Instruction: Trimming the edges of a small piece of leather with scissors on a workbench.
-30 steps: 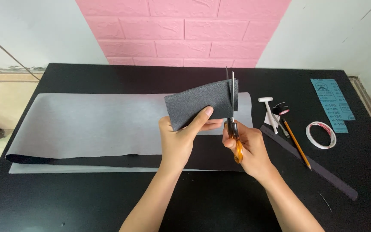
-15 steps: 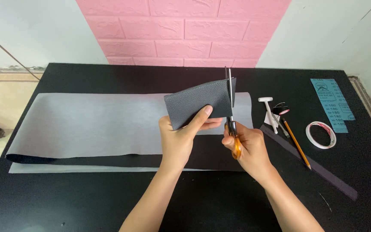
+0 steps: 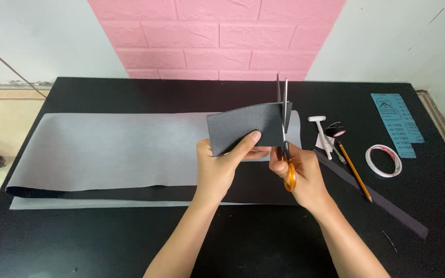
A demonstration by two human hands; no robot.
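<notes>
My left hand (image 3: 221, 166) pinches a dark grey textured sheet piece (image 3: 245, 126) and holds it up above the table, thumb on its front face. My right hand (image 3: 301, 174) grips orange-handled scissors (image 3: 286, 135), blades pointing up and away, slightly apart, cutting along the right edge of the piece. A narrow strip of the piece stands to the right of the blades. Under both hands lies a long folded sheet (image 3: 114, 149), pale grey on top and dark underneath, spread across the black table (image 3: 130, 242).
To the right lie a white T-shaped tool (image 3: 321, 129), a pencil (image 3: 354, 171), a roll of tape (image 3: 383, 160), a blue sandpaper sheet (image 3: 396, 123) and a long dark offcut strip (image 3: 382, 203). A pink brick wall stands behind the table.
The scissors have advanced upward along the piece's right edge, and the blades have opened slightly. My left hand keeps the piece in nearly the same place.
</notes>
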